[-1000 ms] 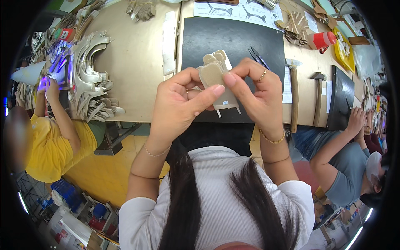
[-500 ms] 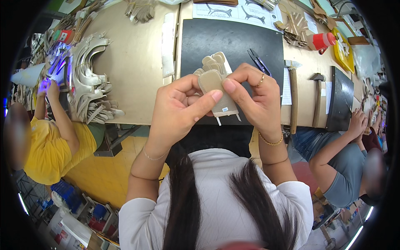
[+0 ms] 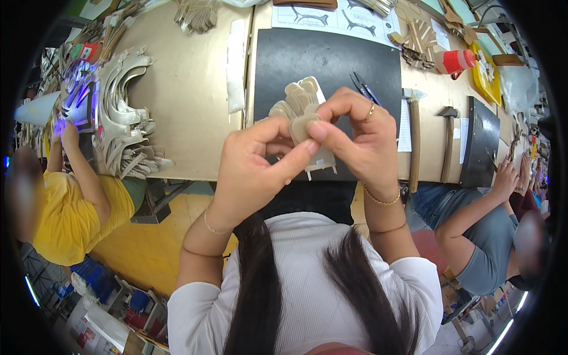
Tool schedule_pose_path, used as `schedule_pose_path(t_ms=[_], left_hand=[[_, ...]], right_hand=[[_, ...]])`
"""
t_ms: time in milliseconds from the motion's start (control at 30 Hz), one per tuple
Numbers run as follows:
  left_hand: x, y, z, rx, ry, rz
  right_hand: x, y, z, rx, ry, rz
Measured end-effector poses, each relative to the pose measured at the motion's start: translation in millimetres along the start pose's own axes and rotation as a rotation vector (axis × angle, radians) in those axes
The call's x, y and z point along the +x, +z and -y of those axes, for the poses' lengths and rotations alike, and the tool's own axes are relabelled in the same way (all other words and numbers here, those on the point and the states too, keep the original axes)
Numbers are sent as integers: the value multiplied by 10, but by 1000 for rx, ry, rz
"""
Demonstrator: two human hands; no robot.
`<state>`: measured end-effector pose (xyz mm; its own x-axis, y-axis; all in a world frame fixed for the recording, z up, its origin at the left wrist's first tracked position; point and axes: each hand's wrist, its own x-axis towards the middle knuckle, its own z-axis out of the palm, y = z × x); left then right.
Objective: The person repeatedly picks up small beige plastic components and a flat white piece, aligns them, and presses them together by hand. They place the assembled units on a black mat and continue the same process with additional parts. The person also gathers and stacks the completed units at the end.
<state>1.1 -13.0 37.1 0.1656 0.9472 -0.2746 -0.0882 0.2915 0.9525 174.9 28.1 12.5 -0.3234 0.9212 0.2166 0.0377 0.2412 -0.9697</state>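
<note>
Both my hands pinch a beige leather-like tab (image 3: 300, 129) with a rounded end, held up over the near edge of a black mat (image 3: 331, 56). My left hand (image 3: 251, 163) has thumb and fingers closed on its left side. On the other side, my right hand (image 3: 361, 142) grips its upper right edge between thumb and forefinger. The tab's lower part is partly hidden by my fingers. Just beyond, several similar round-ended beige pieces (image 3: 303, 92) lie fanned on the mat. Near my right fingers rests a dark pair of tweezers or snips (image 3: 365, 89).
Two wooden-handled hammers (image 3: 414, 142) (image 3: 448, 148) lie to the right, near a second black mat (image 3: 482, 142). A red-capped bottle (image 3: 455, 60) and yellow tray (image 3: 486, 74) stand farther back. Curved pale parts (image 3: 121, 106) pile up at left. Co-workers sit on both sides.
The tab, earlier facing up flat with a small label showing, is now tilted and bent between my fingers. My hands have stayed nearly in place, still gripping it.
</note>
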Motion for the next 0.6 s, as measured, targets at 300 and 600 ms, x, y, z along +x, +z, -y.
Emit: schedule_pose_path(t_ms=[300, 600], left_hand=[[5, 11, 28, 7, 53, -13], [-84, -480, 269, -69, 45, -165]], right_hand=[[-4, 16, 0, 22, 21, -1], [-18, -21, -70, -2, 23, -93]])
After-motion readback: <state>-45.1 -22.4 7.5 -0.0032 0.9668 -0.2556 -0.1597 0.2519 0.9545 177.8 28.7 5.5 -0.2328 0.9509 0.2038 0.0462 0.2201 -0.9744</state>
